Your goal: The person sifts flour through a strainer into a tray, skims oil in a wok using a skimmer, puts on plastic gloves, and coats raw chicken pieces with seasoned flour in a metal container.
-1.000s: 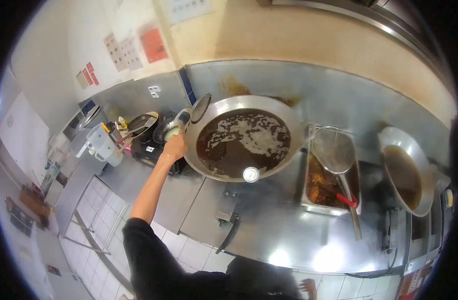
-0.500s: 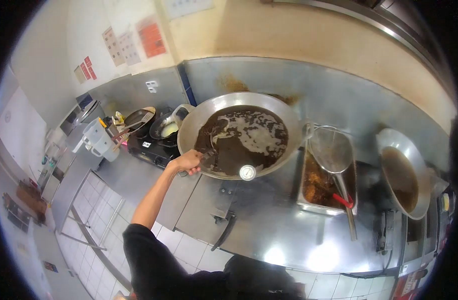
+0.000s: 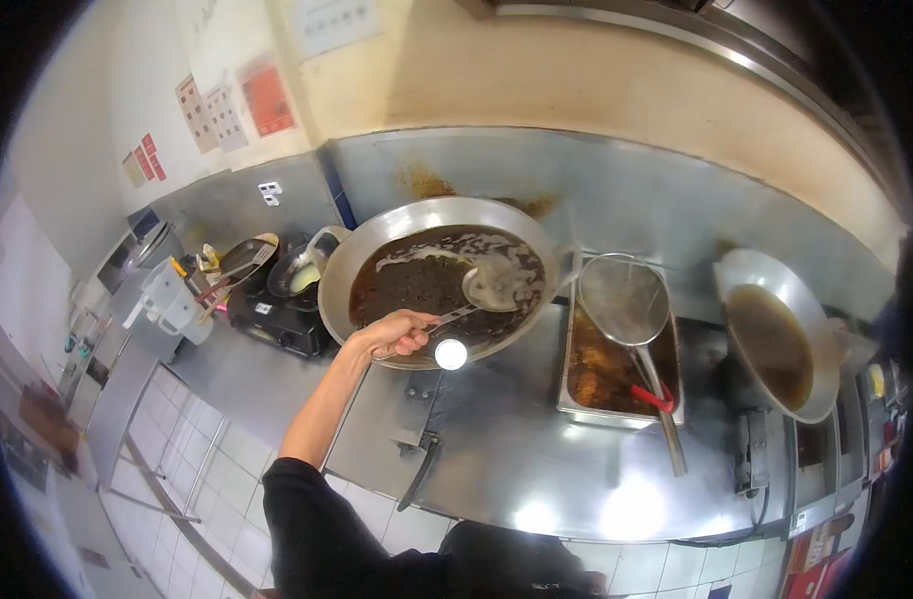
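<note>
My left hand [image 3: 402, 334] is closed around the handle of a round-headed skimmer [image 3: 468, 308]. The skimmer's head rests in dark, foamy oil [image 3: 417, 285] inside a large metal wok [image 3: 339, 270]. At the wok's near rim, just right of my left hand, is a round white dial thermometer [image 3: 451, 353]. Pale foam gathers mostly on the far and right parts of the oil. My right hand is out of view.
To the right, a wire strainer [image 3: 624, 299] lies across a rectangular metal pan [image 3: 621, 412] beside red-handled tongs [image 3: 653, 398]. Farther right stands a second wok [image 3: 741, 268] of brown liquid. A portable stove [image 3: 277, 324] with small pans and a plastic jug [image 3: 172, 299] stand left.
The skimmer has swept rightward through the oil, and its head now shows clearly at the right. Foam has shifted toward the far and right sides. The whole view has moved slightly.
</note>
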{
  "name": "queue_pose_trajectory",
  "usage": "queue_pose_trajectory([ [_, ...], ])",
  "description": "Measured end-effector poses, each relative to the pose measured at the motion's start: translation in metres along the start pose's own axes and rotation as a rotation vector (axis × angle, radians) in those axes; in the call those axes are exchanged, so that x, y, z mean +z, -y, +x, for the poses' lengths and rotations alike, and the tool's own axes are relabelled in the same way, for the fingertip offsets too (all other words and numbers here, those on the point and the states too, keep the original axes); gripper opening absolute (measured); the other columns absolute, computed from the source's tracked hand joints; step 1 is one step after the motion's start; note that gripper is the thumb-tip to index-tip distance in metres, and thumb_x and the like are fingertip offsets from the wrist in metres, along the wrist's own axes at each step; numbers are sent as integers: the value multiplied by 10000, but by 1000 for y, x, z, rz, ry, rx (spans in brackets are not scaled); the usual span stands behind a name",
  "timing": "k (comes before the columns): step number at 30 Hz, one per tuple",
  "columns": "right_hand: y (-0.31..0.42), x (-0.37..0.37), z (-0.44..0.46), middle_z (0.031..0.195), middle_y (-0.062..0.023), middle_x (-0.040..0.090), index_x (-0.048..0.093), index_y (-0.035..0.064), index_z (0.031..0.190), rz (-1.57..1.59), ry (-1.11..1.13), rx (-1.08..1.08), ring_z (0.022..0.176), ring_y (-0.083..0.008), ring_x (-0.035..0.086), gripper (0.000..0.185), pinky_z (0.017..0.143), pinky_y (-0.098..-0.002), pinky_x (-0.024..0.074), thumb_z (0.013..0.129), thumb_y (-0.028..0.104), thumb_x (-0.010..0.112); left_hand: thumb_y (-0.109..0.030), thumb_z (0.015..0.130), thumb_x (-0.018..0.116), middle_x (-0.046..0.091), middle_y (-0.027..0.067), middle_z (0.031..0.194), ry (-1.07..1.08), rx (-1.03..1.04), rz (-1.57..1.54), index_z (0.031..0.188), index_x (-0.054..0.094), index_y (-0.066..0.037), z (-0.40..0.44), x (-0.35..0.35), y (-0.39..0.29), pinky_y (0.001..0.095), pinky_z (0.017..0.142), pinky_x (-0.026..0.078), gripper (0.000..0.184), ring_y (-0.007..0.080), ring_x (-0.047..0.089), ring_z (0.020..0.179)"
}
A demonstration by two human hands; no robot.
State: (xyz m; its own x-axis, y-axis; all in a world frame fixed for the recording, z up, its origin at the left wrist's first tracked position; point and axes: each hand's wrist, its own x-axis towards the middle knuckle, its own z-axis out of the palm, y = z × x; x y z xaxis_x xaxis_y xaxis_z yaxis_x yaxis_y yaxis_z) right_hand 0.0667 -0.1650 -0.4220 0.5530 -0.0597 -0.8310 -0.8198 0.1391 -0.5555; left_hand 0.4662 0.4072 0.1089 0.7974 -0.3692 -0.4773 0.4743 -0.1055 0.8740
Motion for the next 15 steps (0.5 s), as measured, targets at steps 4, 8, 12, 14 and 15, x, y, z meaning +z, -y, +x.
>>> queue_pose_trajectory([
  [4, -15, -11, 0, 978, -201, 679, 561, 46, 1120, 19, -11, 8, 788, -379, 674, 391, 620, -481, 543, 918, 365, 461, -70, 977, 294, 374, -29, 653, -32, 50, -34, 1441, 302, 17, 12, 11, -4, 182, 351, 221, 472, 16, 277, 448],
  [8, -38, -28, 16, 986, -202, 677, 563, 48, 1124, 36, 2, -2, 801, -386, 672, 403, 634, -491, 542, 915, 376, 458, -51, 966, 313, 375, -29, 648, -30, 128, -135, 1421, 316, 29, 30, 3, 2, 180, 355, 227, 462, 19, 290, 456],
  [12, -55, -42, 31, 1004, -209, 672, 565, 53, 1131, 56, 35, -29, 820, -399, 668, 416, 654, -502, 542, 910, 384, 444, -41, 953, 338, 379, -28, 647, -132, 223, -184, 1398, 347, 21, 25, -16, 4, 175, 357, 230, 449, 24, 299, 464],
  [14, -10, -34, -10, 1029, -222, 664, 565, 58, 1138, -17, 52, -43, 840, -414, 664, 427, 676, -507, 544, 905, 385, 421, -52, 947, 340, 399, -16, 644, -219, 258, -165, 1391, 354, 20, 12, -32, -2, 184, 359, 237, 449, 37, 302, 461],
  [15, -4, -31, -12, 1038, -226, 661, 565, 57, 1137, 12, 83, -21, 843, -417, 663, 424, 678, -508, 544, 906, 379, 412, -57, 947, 339, 420, -1, 640, -291, 274, -150, 1387, 362, 21, 6, -42, -4, 197, 358, 252, 448, 46, 315, 453],
])
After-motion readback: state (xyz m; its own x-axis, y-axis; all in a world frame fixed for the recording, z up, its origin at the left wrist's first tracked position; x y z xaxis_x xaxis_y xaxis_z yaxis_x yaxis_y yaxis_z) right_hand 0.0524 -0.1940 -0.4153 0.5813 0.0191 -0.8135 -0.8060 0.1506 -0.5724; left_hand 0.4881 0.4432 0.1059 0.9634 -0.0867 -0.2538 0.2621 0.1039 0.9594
